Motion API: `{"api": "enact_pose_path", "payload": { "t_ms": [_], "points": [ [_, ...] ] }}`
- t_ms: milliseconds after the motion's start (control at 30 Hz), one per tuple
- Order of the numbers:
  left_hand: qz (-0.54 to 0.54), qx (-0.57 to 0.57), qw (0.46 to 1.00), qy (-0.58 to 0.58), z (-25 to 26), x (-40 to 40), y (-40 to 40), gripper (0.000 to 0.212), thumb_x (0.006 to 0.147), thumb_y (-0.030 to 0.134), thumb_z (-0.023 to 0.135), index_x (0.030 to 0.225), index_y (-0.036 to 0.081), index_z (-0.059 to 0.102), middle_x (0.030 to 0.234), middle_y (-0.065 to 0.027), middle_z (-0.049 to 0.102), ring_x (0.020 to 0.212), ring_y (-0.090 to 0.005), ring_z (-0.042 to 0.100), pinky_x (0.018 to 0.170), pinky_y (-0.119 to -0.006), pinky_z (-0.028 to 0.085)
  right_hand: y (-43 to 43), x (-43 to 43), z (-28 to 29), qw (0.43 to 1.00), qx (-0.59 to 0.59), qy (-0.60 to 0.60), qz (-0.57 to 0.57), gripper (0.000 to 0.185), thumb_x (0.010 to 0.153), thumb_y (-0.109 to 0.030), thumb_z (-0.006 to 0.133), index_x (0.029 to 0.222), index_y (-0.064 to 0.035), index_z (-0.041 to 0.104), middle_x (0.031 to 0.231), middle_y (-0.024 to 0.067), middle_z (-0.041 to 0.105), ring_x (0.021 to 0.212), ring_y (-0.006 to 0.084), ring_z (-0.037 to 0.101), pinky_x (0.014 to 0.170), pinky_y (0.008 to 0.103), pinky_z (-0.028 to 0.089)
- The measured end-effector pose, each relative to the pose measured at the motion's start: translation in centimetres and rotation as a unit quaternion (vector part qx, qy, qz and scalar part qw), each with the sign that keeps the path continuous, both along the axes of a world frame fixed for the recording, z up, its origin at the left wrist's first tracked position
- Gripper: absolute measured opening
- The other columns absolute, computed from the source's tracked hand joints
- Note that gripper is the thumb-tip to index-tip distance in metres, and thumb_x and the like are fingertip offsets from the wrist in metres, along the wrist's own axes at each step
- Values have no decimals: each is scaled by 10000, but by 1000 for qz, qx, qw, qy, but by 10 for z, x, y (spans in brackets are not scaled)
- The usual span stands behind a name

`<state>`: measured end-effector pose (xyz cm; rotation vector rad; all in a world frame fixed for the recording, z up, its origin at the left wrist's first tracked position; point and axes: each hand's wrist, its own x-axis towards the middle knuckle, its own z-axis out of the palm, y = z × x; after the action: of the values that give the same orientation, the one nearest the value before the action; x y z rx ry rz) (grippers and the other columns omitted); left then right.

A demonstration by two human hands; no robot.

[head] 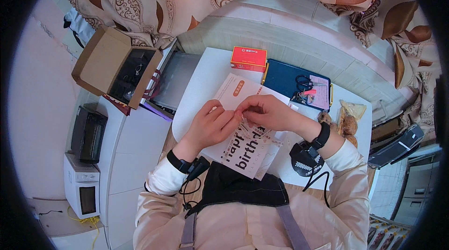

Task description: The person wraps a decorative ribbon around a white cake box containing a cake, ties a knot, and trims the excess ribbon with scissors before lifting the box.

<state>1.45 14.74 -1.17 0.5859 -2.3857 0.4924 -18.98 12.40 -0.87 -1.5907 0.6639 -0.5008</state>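
Note:
A white paper gift bag or box (249, 159) with birthday lettering lies in front of me, its lower end at my black apron. Across it runs a thin pale ribbon (270, 139) with small print, crossed and partly bunched near the middle. My left hand (214, 124) pinches the ribbon from the left, fingers curled. From the right, my right hand (268, 111) pinches it at the same spot, and the fingertips of both hands meet there. The exact knot or loop between them is hidden by my fingers.
On the white table (200, 74) stand a red box (248, 59) and a blue tray (284, 78) with scissors (304, 82). Wrapped bread (349, 124) and a black printed object (306, 159) lie right. An open cardboard box (101, 62) is at left.

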Motion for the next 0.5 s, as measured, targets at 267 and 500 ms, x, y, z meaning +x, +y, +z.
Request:
{"api": "enact_pose_path", "payload": {
  "t_ms": [267, 500],
  "points": [
    [13, 49, 999, -3, -4, 6, 4, 154, 701, 90, 591, 853, 77, 609, 815, -7, 593, 690, -150, 553, 734, -334, 448, 0, 1, 16, 992, -100, 81, 3, 110, 834, -26, 505, 935, -33, 548, 718, 71, 569, 609, 135, 570, 571, 272, 456],
    [17, 47, 999, 2, -2, 6, 3, 185, 683, 88, 596, 866, 80, 619, 814, -3, 592, 703, -146, 553, 720, -321, 448, -5, 1, 12, 959, -273, 68, 30, 136, 831, -47, 540, 965, -35, 547, 807, 61, 561, 658, 137, 578, 593, 245, 459]
  ]
}}
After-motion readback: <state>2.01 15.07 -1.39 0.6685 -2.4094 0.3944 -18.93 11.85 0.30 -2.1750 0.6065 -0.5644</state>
